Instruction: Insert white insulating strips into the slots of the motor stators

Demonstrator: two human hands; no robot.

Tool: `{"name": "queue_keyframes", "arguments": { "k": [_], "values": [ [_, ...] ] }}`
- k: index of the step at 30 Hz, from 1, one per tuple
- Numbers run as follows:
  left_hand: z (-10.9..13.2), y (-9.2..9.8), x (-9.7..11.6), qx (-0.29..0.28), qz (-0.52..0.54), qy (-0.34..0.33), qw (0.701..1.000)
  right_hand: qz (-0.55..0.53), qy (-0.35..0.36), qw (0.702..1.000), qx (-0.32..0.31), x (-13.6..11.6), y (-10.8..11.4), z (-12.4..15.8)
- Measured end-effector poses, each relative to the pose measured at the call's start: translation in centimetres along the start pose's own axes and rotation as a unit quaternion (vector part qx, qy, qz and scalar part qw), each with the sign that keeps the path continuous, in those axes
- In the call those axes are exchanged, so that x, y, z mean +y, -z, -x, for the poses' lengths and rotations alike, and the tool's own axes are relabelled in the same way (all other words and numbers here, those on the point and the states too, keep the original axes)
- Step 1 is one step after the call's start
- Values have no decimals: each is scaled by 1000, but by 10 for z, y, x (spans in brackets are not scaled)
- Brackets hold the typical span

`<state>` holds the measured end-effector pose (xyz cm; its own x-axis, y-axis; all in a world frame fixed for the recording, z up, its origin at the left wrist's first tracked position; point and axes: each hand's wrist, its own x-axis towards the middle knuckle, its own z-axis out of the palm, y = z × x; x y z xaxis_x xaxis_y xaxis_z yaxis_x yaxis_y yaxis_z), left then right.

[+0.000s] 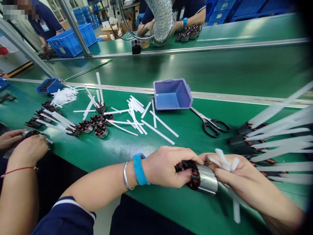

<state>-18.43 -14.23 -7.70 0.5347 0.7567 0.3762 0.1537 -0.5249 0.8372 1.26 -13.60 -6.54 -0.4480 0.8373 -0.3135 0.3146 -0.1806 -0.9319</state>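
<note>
My left hand [168,167] is closed round the dark end of a motor stator [207,179], a silver cylinder with copper-coloured windings. Held above the green bench, the stator lies on its side, its bare metal part toward my right hand [241,174]. That hand is closed on several white strips [223,160]; their short ends poke out above the thumb and a longer piece hangs below. Its fingertips reach behind the stator, where contact is hidden. Close by on the right stand several stators [241,143] with long white strips sticking out, partly blurred.
Loose white strips [158,132] lie mid-bench, beside small stators [101,130]. A purple bin [173,106] and black-handled scissors [211,127] sit farther back. At left, a co-worker's hands [30,150] hold a part. A metal rail [127,90] crosses behind; a foil duct [161,19] hangs beyond.
</note>
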Motion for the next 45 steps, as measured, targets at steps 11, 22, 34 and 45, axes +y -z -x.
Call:
{"name": "queue_keyframes", "arguments": {
  "k": [11, 22, 34, 45],
  "values": [
    [-12, 13, -4, 0, 319, 281, 905, 44, 44, 989, 137, -3, 16, 18],
    [-16, 12, -2, -24, 383, 379, 842, 56, 75, 991, 93, -15, 9, 12],
    [-13, 7, 5, 39, 378, 356, 854, -127, 5, 972, 199, -1, -7, -5],
    [-11, 6, -5, 54, 361, 314, 877, -143, -35, 964, 223, 2, 1, -9]
  ]
}}
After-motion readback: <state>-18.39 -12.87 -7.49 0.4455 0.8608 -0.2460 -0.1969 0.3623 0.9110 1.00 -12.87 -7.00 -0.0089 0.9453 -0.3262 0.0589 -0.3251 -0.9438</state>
